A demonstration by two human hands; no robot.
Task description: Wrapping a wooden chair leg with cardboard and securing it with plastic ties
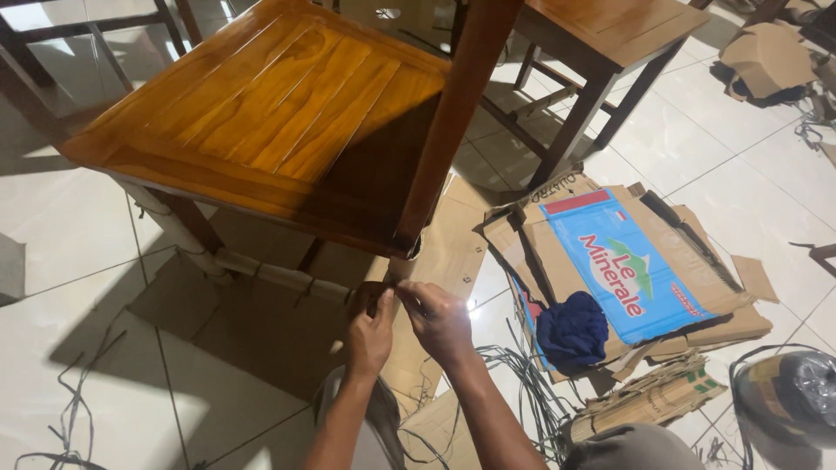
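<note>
A varnished wooden chair (287, 104) stands on flattened cardboard (444, 261). Its lower rungs and one leg are wrapped in pale paper (261, 271) tied with dark strapping. My left hand (372, 335) and my right hand (440, 318) meet just below the chair's front leg (453, 113), fingers pinched on a thin strap or wrapping at the leg's foot. What exactly the fingers hold is too small to tell.
A blue and white printed carton lies flattened (618, 270) to the right, with a dark blue cloth (572, 331) on it. Loose black straps (514, 383) litter the white tiled floor. A second wooden chair (601, 35) stands behind. A tape roll (788, 396) sits at bottom right.
</note>
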